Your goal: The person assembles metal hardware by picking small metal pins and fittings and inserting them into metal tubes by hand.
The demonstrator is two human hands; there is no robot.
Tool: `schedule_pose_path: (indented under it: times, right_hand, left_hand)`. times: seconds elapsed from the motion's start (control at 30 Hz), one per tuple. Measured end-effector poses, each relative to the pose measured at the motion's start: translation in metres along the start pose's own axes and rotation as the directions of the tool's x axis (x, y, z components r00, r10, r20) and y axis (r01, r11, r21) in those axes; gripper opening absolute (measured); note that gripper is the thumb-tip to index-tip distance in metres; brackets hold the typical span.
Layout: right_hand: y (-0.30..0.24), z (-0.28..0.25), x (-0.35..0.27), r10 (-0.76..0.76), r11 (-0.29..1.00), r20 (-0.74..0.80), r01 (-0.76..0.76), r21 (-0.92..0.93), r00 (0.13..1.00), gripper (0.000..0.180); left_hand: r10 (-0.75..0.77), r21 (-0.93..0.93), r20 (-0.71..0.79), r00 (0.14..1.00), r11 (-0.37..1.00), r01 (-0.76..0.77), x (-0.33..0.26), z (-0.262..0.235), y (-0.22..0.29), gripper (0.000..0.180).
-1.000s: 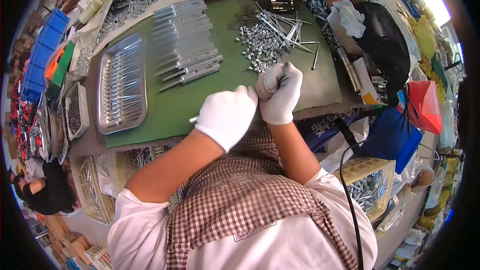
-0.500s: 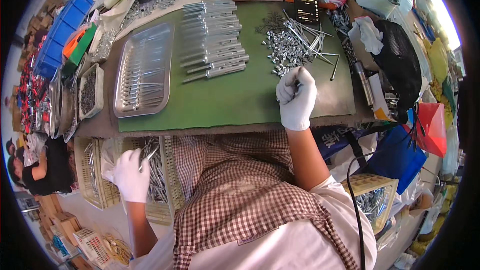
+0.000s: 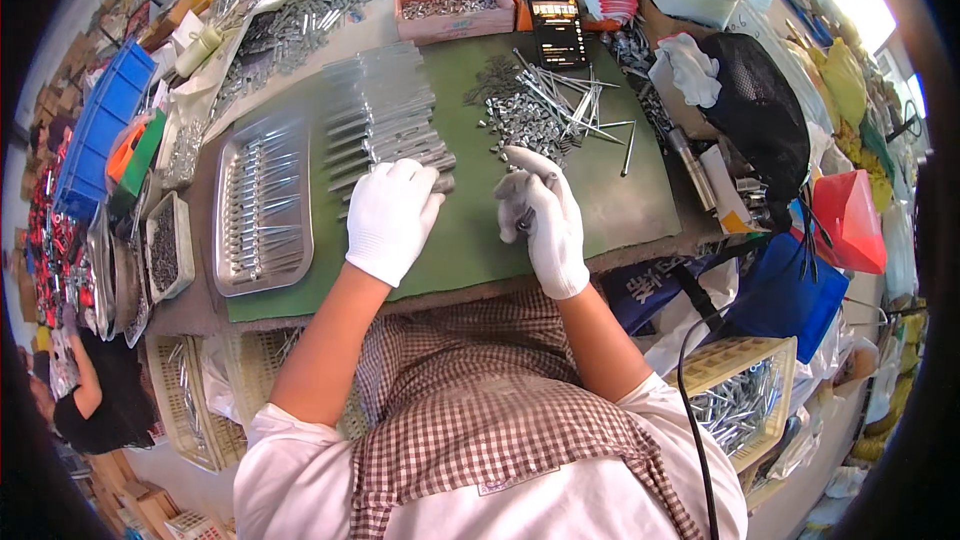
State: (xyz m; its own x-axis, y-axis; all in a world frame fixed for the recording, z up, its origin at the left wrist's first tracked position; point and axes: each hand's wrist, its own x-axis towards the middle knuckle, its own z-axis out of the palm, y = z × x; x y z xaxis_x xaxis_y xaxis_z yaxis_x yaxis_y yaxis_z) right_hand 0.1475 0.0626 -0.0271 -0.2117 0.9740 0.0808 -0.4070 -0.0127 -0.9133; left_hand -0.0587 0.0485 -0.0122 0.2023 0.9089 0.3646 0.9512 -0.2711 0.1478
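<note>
My left hand (image 3: 393, 220), in a white glove, reaches over the near end of a row of silver metal tubes with thin rods (image 3: 385, 120). Its fingers close on the nearest metal tube (image 3: 444, 183), whose end pokes out past the fingertips. My right hand (image 3: 548, 225), gloved too with darkened fingertips, is raised over the green mat (image 3: 470, 250). Its fingers are curled in, and something small and dark shows between them, too hidden to name. Just beyond it lies a pile of small silver metal pieces (image 3: 525, 125), with long thin pins (image 3: 575, 100) beside it.
A metal tray (image 3: 222, 230) of pinned parts stands left. At the back are a pink box (image 3: 455, 25) of small parts and a phone (image 3: 556, 20). Beneath the table are plastic baskets (image 3: 775, 350) of metal parts. A cable (image 3: 690, 390) hangs at right. Another person (image 3: 105, 390) is far left.
My left hand has come up from the basket below the table to the tubes on the mat. My right hand remains curled near the small pieces. The view has shifted.
</note>
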Motion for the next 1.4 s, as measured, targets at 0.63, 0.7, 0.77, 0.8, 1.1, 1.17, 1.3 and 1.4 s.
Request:
schedule_pose_path:
  times: [0.63,0.7,0.77,0.8,1.1,1.17,1.3,1.4]
  right_hand:
    - [-0.030,-0.005,-0.012,0.321,0.863,0.039,-0.276,-0.423,0.946,0.028]
    - [-0.032,-0.008,-0.012,0.317,0.835,0.029,-0.264,-0.482,0.948,0.027]
    - [-0.035,-0.010,-0.011,0.312,0.794,0.020,-0.249,-0.555,0.950,0.024]
    - [-0.032,-0.013,-0.011,0.260,0.748,0.046,-0.171,-0.641,0.965,0.023]
    - [-0.029,-0.017,-0.013,0.168,0.739,0.100,-0.058,-0.672,0.981,0.018]
    - [-0.025,-0.019,-0.014,0.149,0.740,0.106,-0.040,-0.671,0.983,0.017]
    - [-0.022,-0.019,-0.015,0.062,0.720,0.139,0.052,-0.692,0.988,0.016]
    - [-0.023,-0.019,-0.015,0.089,0.713,0.109,0.013,-0.702,0.990,0.016]
  left_hand:
    - [0.136,-0.228,0.036,0.990,0.966,-0.125,-0.017,-0.032,0.028,0.030]
    - [0.112,-0.301,0.012,0.994,0.948,-0.103,-0.020,-0.031,0.027,0.032]
    - [0.061,-0.362,-0.014,0.998,0.930,-0.062,-0.023,-0.029,0.029,0.032]
    - [0.053,-0.363,-0.012,0.999,0.930,-0.054,-0.024,-0.030,0.030,0.032]
    - [0.006,-0.375,0.053,0.999,0.927,0.015,-0.025,-0.024,0.035,0.032]
    - [0.001,-0.365,0.072,0.997,0.931,0.025,-0.024,-0.022,0.037,0.032]
    - [-0.015,-0.398,0.096,0.995,0.916,0.052,-0.024,-0.018,0.040,0.031]
    - [-0.012,-0.383,0.102,0.995,0.923,0.051,-0.022,-0.018,0.040,0.031]
